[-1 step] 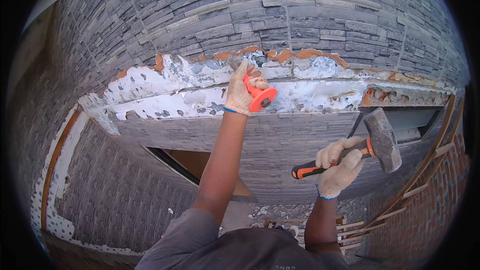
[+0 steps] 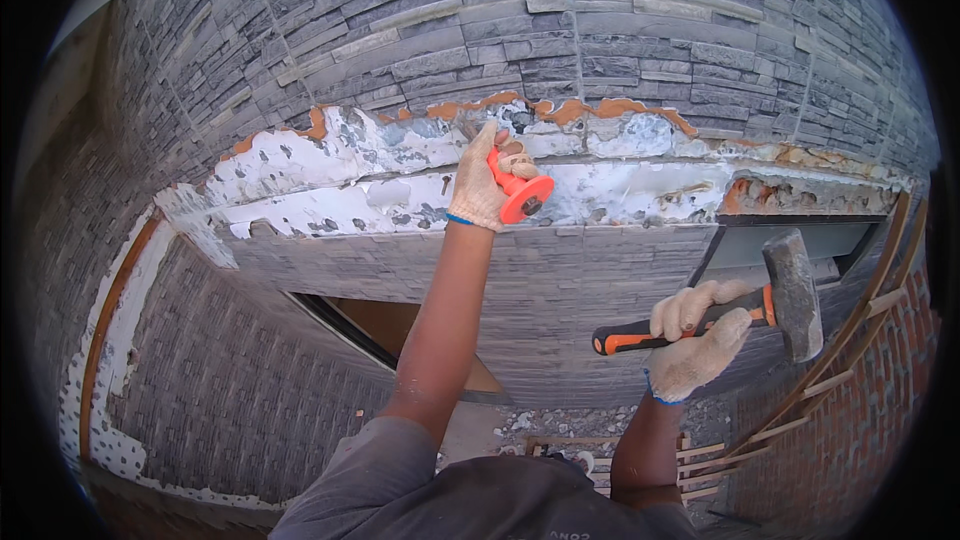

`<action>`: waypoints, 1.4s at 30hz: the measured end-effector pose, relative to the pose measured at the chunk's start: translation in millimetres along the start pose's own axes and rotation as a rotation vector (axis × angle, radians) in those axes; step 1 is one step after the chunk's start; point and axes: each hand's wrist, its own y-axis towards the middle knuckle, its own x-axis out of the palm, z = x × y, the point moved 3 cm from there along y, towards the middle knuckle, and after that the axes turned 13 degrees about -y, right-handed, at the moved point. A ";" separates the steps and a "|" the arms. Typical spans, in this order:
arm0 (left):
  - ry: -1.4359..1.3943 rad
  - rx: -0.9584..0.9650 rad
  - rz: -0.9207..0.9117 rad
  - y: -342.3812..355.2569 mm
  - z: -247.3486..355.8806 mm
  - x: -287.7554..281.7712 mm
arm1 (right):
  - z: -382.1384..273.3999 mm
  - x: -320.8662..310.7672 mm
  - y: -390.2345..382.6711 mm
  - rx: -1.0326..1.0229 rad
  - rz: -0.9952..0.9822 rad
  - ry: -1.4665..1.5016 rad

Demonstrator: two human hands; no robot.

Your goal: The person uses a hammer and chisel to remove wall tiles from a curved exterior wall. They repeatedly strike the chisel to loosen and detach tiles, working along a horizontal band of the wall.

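My left hand, in a cream work glove with a blue cuff, is closed round a chisel with an orange-red grip and round hand guard. The chisel's tip end is at the broken upper edge of the stripped band, mostly hidden by my fingers. Lower and to the right, my right hand, gloved alike, grips a sledgehammer by its black and orange handle. Its heavy grey head points right, away from the chisel. The stripped band shows white, chipped mortar, with orange patches along its upper edge.
Grey stone-look tiles cover the wall above and below the band. A door opening is at lower left, a window at right. A wooden ladder leans at far right. Rubble and wooden slats lie below.
My right hand has moved right and slightly down with the sledgehammer, farther from the chisel. My left hand and the chisel have stayed in place.
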 end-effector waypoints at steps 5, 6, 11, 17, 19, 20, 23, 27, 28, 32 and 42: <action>0.039 0.039 0.121 -1.2 -0.2 -3.2 | -65.4 -31.6 23.6 -0.401 0.097 0.185; 0.049 0.026 0.094 -2.2 1.2 -2.5 | -67.1 -34.6 19.8 -0.456 0.169 0.241; 0.127 -0.076 0.078 -8.2 11.5 -6.7 | -22.5 -9.9 -11.1 -0.421 -0.008 0.333; 0.167 -0.089 0.102 -12.2 15.3 -9.0 | 19.1 10.9 -9.0 -0.003 -0.131 0.187; 0.180 -0.054 0.152 -12.7 16.2 -9.0 | 11.4 10.7 -1.2 0.000 -0.153 0.153; 0.176 -0.068 0.101 -12.5 15.3 -6.7 | 6.0 10.3 1.6 -0.028 -0.179 0.153; 0.164 -0.062 0.140 -12.3 13.7 -6.4 | -2.9 4.4 1.5 -0.172 -0.171 0.154; 0.171 -0.037 0.110 -7.7 6.0 -6.5 | -11.9 -9.6 -3.6 -0.301 -0.222 0.201; 0.167 -0.026 0.109 -5.9 4.3 -7.1 | -15.7 -11.3 -2.0 -0.310 -0.226 0.165; 0.119 0.009 0.118 3.2 -1.4 -11.0 | -26.3 9.9 0.6 -0.513 0.030 0.280; 0.232 -0.032 0.042 5.6 8.3 -15.7 | 153.5 54.0 -90.0 0.388 -0.118 -0.250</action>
